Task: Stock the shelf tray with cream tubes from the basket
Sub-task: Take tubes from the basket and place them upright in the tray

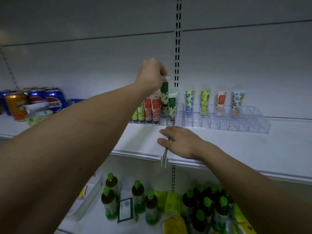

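My left hand (151,75) pinches the top of a white-and-green cream tube (164,93), holding it upright over the left clear shelf tray (166,121). That tray holds several tubes: green ones (140,113), red ones (152,107) and another white-green one (172,105). To the right, a second clear tray (249,125) carries several spaced tubes along its back row, among them a blue-patterned tube (190,102) and an orange-patterned tube (237,103). My right hand (181,141) rests flat on the white shelf (253,146) in front of the trays. No basket shows.
Blue and orange soda cans (36,100) and a green tissue pack (38,117) stand at the shelf's left end. Below, the lower shelf holds several green-capped tea bottles (207,205), yellow packs (173,204) and a white basket-like bin (89,196). A slotted upright (177,48) runs up the back wall.
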